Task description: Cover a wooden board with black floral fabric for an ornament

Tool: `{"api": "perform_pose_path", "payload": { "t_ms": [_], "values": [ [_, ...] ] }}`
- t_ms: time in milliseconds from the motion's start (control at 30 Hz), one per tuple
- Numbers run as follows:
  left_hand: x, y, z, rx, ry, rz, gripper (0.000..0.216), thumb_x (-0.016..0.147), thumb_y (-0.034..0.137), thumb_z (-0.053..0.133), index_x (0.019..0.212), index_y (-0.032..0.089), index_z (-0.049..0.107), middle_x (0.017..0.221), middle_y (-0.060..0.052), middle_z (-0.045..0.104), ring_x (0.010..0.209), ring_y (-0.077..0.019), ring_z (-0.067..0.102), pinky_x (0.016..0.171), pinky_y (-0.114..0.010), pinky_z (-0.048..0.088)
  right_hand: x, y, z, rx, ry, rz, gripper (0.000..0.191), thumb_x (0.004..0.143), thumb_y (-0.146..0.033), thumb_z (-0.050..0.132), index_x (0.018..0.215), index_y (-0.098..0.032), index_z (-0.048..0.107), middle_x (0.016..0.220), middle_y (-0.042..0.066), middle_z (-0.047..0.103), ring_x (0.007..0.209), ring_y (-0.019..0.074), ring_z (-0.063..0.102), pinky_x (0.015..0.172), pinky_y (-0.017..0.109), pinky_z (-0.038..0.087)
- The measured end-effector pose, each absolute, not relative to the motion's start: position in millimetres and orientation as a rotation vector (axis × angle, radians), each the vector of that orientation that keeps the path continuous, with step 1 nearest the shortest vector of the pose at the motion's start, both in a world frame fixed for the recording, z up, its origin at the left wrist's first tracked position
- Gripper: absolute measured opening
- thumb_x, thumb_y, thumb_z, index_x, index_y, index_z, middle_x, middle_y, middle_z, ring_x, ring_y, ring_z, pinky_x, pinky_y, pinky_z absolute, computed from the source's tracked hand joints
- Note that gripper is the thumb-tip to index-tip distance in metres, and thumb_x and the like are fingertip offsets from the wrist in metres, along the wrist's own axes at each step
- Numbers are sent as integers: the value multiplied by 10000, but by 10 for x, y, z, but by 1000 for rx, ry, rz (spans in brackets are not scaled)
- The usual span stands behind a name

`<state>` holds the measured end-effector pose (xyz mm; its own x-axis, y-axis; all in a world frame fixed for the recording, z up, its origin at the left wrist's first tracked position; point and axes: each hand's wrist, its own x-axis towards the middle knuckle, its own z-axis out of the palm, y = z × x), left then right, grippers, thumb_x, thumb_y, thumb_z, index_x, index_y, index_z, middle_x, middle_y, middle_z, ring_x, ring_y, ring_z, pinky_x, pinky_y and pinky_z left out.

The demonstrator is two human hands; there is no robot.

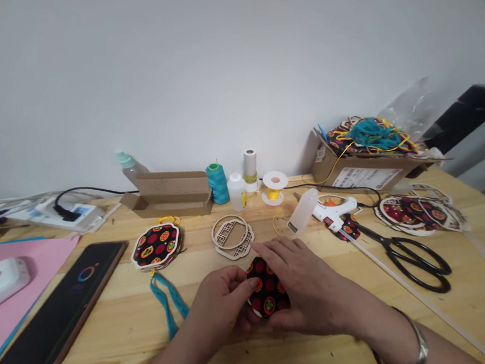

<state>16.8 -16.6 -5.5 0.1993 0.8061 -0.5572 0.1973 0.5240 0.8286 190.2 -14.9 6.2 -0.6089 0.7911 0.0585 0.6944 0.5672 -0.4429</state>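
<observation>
A dark patterned fabric piece point(266, 294) with red, orange and green spots is between the person's two hands, in front of the body, above or on the wooden surface point(128, 336); which, I cannot tell. The left hand point(227, 298) is mostly closed, thumb pressed on the piece's left edge; its fingers are partly hidden. The right hand point(306, 287) curves over the right side, fingers at the far edge and thumb at the near one. Just beyond lies a wooden cut-out frame point(245, 247) with a ring on it. To the left are a similar patterned ornament point(155, 245) and a phone point(63, 308); to the right, a white glue gun point(333, 212) and black-handled scissors point(388, 243).
</observation>
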Motion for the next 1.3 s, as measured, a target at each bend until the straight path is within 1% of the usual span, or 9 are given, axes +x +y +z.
{"api": "perform_pose_path", "payload": {
  "t_ms": [233,400,500,667,767,933,1033,1200,1300],
  "values": [
    [84,-194,-37,1577,1538,551,288,778,442,520,636,207,608,514,-10,625,487,-174,569,483,-253,384,1883,-172,95,-1289,-2626,537,842,651,-430,627,1361,-160,265,1135,117,511,1031,273,436,883,436,334],
    [-40,-93,-121,2198,1802,741,211,811,331,504,905,201,641,906,-85,681,869,-263,593,738,-355,417,1862,-225,127,-1314,-2652,443,724,718,-420,553,1347,-171,295,1080,125,532,963,275,459,831,437,348],
    [-74,-18,-186,2493,1726,770,255,830,249,483,1036,173,614,1094,-129,634,1003,-278,545,886,-441,346,1856,-249,134,-1325,-2674,408,733,708,-410,566,1346,-170,297,1081,127,530,953,280,452,827,444,345],
    [-50,21,-249,2615,1665,654,337,855,201,445,1175,166,543,1220,-139,589,997,-275,518,869,-471,346,1861,-262,137,-1315,-2691,418,739,700,-401,584,1347,-191,295,1090,120,528,970,281,442,835,436,341],
    [-24,9,-257,2566,1729,572,366,847,191,450,1204,175,526,1185,-111,620,948,-282,487,814,-464,373,1864,-263,135,-1318,-2690,415,781,675,-424,622,1349,-204,295,1100,117,527,977,280,441,848,438,334],
    [-10,-5,-231,2486,1783,533,351,837,180,462,1178,179,548,1142,-78,644,933,-290,434,800,-456,370,1868,-251,132,-1300,-2665,449,990,532,-637,681,1342,-209,306,1077,108,542,952,284,457,846,452,345],
    [-5,-5,-224,2478,1772,530,355,846,181,456,1191,190,536,1058,-75,672,923,-283,440,798,-439,367,1875,-240,140,-1295,-2645,454,1024,508,-640,697,1345,-201,303,1083,105,547,957,284,464,844,454,360],
    [2,-13,-231,2460,1797,519,378,844,159,460,1215,209,510,924,-68,696,952,-296,463,778,-436,349,1917,-178,160,-1339,-2506,442,730,752,-429,607,1350,-153,294,1124,116,546,1007,265,470,862,436,385],
    [-17,-20,-223,2468,1777,557,382,832,171,493,1211,220,501,936,-56,698,974,-291,475,796,-433,337,1946,-127,160,-1345,-2418,505,373,840,-219,500,1202,-137,463,1063,100,567,963,210,502,846,364,417]
  ]
}}
